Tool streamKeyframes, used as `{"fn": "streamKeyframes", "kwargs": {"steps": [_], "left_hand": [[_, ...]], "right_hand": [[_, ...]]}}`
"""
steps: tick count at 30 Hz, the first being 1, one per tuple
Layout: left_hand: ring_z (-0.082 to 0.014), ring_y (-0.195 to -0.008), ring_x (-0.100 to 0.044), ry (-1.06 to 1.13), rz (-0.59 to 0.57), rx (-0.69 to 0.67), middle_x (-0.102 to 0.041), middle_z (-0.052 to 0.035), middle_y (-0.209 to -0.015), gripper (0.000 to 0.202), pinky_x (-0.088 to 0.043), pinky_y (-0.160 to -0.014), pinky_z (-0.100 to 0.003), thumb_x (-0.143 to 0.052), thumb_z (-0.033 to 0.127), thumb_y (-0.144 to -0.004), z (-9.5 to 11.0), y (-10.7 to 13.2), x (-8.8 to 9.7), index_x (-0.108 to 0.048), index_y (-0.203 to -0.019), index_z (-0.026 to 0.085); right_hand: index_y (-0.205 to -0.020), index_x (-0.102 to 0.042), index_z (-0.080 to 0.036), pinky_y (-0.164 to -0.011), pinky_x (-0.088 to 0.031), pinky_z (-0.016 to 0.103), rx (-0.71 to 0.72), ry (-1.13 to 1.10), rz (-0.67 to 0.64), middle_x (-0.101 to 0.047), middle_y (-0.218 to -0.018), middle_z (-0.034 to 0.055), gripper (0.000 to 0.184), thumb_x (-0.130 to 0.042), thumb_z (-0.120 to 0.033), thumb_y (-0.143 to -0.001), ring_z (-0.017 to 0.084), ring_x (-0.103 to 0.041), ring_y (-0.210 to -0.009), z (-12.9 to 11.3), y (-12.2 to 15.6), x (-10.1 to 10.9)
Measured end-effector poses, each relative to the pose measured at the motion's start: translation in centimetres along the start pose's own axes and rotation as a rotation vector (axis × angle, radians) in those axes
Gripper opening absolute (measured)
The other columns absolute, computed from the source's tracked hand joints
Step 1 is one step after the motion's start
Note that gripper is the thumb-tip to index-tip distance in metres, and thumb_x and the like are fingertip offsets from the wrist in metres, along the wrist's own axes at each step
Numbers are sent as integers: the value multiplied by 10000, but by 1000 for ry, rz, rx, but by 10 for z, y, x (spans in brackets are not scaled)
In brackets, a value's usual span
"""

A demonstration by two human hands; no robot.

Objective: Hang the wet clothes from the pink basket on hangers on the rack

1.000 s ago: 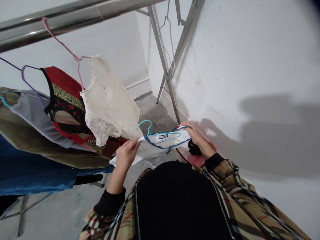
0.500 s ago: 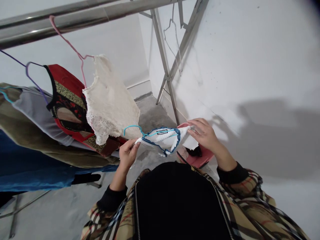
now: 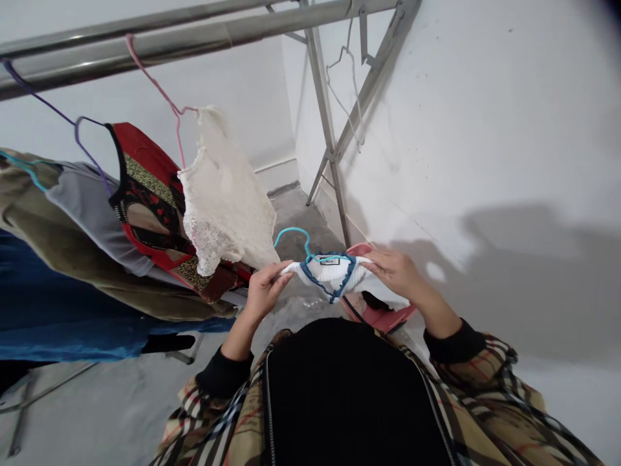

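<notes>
A white shirt [image 3: 323, 277] with a blue ruffled neckline and a dark-edged label is stretched between my hands in front of my body. Inside its neck sits a light-blue hanger [image 3: 307, 243], the hook standing free above the collar. My left hand [image 3: 266, 285] pinches the left shoulder of the shirt between thumb and fingers. At the opposite shoulder, my right hand [image 3: 392, 270] is closed on the cloth. The hanger's arms are mostly covered by the fabric.
A metal drying rack [image 3: 194, 42] spans the upper left. From it hang a cream lace top [image 3: 228, 194], a red patterned garment [image 3: 145, 155] and other clothes. A bare white hanger [image 3: 347, 97] hangs near the wall. Below the shirt stands a pink basin [image 3: 388, 318] holding something dark.
The hanger has shifted right into the neck, its hook now more upright. Both shoulders of the shirt are drawn out level, and my left hand has moved slightly right and up.
</notes>
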State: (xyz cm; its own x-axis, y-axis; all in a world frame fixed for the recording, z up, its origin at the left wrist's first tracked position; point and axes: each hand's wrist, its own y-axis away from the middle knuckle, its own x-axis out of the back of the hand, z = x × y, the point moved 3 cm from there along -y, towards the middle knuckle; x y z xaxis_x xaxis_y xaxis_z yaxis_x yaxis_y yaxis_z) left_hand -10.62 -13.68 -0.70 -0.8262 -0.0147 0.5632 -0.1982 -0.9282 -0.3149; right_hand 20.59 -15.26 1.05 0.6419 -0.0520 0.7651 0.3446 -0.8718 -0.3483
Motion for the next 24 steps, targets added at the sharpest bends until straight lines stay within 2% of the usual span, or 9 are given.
{"fn": "streamKeyframes", "kwargs": {"steps": [3,7,11,13,16,18,22,24], "left_hand": [[-204,-817,-705,-13,54,46,-777,-70,-908,274,-555,-779,-302,-628,409,-828,-10,2,12,-767,-925,194],[-219,-810,-722,3,89,91,-781,-59,-902,280,-575,-779,-320,-621,427,-829,-28,8,23,-777,-904,207],[-229,-903,-719,34,353,173,-770,-84,-978,345,-578,-819,-338,-585,443,-859,-44,12,33,-749,-974,162],[-235,-993,-700,58,414,168,-743,-114,-1084,382,-569,-848,-348,-572,441,-877,-47,11,33,-707,-1082,148],[-248,-1133,-645,37,341,122,-683,-143,-1223,490,-534,-926,-381,-622,440,-852,-41,7,26,-600,-1256,163],[-248,-1162,-629,7,318,125,-673,-145,-1239,531,-511,-959,-399,-635,434,-846,-36,7,21,-556,-1302,175],[-227,-1083,-664,71,311,177,-695,-145,-1179,499,-527,-918,-377,-600,414,-874,-35,16,7,-544,-1306,172],[-217,-1039,-678,132,275,202,-709,-133,-1135,497,-538,-891,-360,-599,412,-874,-37,24,-2,-544,-1306,173]], "right_hand": [[-1051,-733,-259,-858,-521,348,-44,-21,88,-754,-1034,47,293,-504,-413,-950,227,-692,-974,8,5,12],[-1055,-739,-249,-797,-546,336,-87,-69,76,-759,-1020,44,300,-516,-414,-940,219,-709,-897,18,12,26],[-967,-754,-230,-687,-541,309,-121,-34,168,-766,-884,47,311,-540,-450,-917,206,-707,-752,24,17,39],[-933,-752,-227,-648,-531,302,-136,-29,216,-763,-847,49,324,-537,-469,-913,205,-701,-723,24,17,43],[-911,-749,-229,-630,-524,303,-157,-13,278,-761,-826,50,331,-531,-478,-914,208,-695,-704,22,15,45],[-917,-753,-223,-642,-523,309,-172,23,337,-761,-832,57,325,-537,-466,-913,218,-699,-719,20,10,45],[-973,-756,-205,-697,-530,333,-256,68,482,-762,-877,80,337,-557,-466,-900,248,-705,-782,14,-12,48],[-1004,-748,-197,-726,-537,341,-282,-7,538,-759,-894,81,354,-559,-476,-894,245,-697,-798,6,-31,48]]}}
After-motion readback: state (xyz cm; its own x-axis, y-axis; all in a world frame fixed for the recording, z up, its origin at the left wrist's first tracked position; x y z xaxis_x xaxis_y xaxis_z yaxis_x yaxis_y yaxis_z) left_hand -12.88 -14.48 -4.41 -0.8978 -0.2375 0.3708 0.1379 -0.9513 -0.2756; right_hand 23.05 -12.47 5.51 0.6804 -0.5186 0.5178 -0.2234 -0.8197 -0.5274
